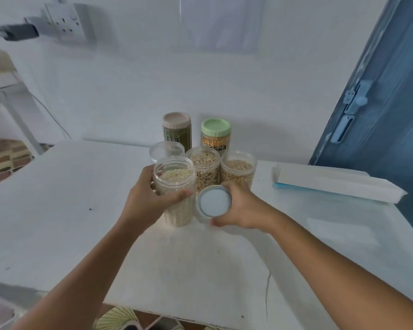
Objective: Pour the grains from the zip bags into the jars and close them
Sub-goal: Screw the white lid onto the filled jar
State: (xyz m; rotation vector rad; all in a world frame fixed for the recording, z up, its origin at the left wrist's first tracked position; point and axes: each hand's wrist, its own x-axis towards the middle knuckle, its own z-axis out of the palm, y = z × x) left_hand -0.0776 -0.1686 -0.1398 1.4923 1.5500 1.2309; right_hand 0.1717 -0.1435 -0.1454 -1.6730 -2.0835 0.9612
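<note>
A clear jar [177, 186] full of pale grains stands lidless on the white table [69, 210]. My left hand [146, 198] grips its side. Right beside it my right hand [241, 208] holds a round lid [214, 203] tilted, its inside facing me. Behind stand two more lidless jars, one with mixed beige grains [205, 166] and one with tan grains [237, 171]. A clear jar [166, 151] with a clear lid sits at the left behind. Farther back are a dark green-filled jar [177, 132] with a pink lid and an orange-filled jar [216, 136] with a green lid.
A flat stack of white zip bags [332, 184] with a blue strip lies on the table at the right. A blue door [379, 103] stands behind it. A wall socket with a plugged charger [19, 32] is at the upper left. The table's front edge is near me.
</note>
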